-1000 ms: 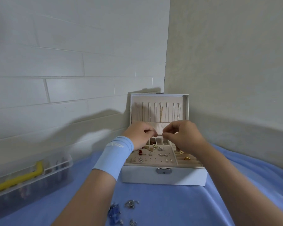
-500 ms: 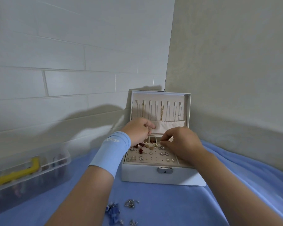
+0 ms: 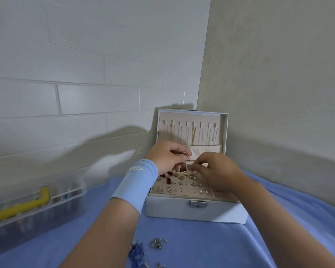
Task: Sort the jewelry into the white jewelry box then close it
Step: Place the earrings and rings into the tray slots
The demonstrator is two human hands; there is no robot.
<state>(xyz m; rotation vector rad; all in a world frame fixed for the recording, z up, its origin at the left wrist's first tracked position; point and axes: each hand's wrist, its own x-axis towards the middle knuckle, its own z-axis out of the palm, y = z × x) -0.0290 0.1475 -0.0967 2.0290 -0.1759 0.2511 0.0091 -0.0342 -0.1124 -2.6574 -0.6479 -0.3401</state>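
The white jewelry box (image 3: 182, 211) sits open on the blue cloth (image 3: 220, 244), its lid (image 3: 223, 132) upright in the wall corner with at least three chains (image 3: 193, 135) hanging inside. My left hand (image 3: 165, 157) pinches a small metal piece (image 3: 186, 154) above the back compartments. My right hand (image 3: 219, 171) curls over the stud panel (image 3: 182, 190); whether it grasps anything, I can't tell. Both hands hide those compartments. Two red studs (image 3: 169, 176) show. Nearer me, one silver piece (image 3: 157, 243) and one blue piece (image 3: 136, 252) lie loose. One clear bin (image 3: 46, 207) sits far left.

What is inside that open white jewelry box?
Red and pearly small earrings sit on its beige perforated tray; thin chains hang in the raised lid. The right hand covers the right-side compartments, hiding their contents.
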